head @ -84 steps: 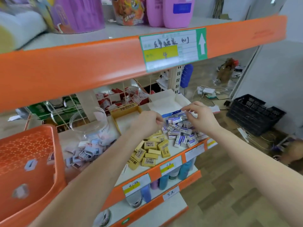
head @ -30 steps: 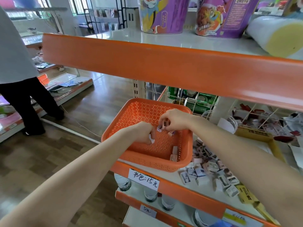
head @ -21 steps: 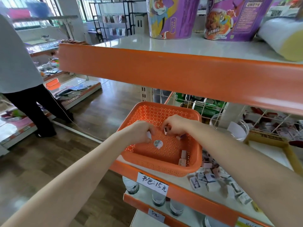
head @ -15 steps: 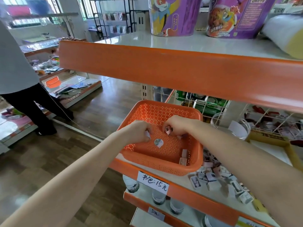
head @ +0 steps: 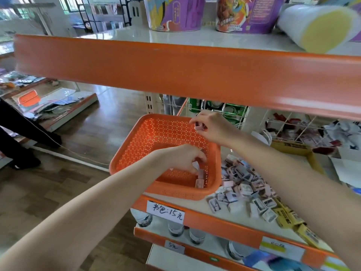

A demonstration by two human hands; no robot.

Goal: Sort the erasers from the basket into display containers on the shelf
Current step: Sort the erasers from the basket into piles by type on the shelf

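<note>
An orange perforated basket (head: 148, 137) sits at the left end of the shelf. My left hand (head: 180, 158) reaches down into its right corner and its fingers pinch small erasers (head: 196, 165) there. One pale pink eraser (head: 199, 182) lies loose on the basket floor just below. My right hand (head: 212, 127) is raised above the basket's far right rim and grips pink erasers (head: 200, 126) in its curled fingers. A heap of pink and white erasers (head: 244, 184) lies on the shelf right of the basket. Yellow erasers (head: 289, 218) lie further right.
The orange edge of the upper shelf (head: 175, 69) hangs close above my hands. A yellow cardboard box (head: 293, 148) and a clear jar (head: 263, 134) stand behind the eraser heap. Wire racks (head: 220, 109) fill the back. A person's legs (head: 17, 137) stand on the wooden floor at left.
My right hand has lifted out of the basket with erasers and now hovers above its far right rim. My left hand has moved to the basket's right corner.
</note>
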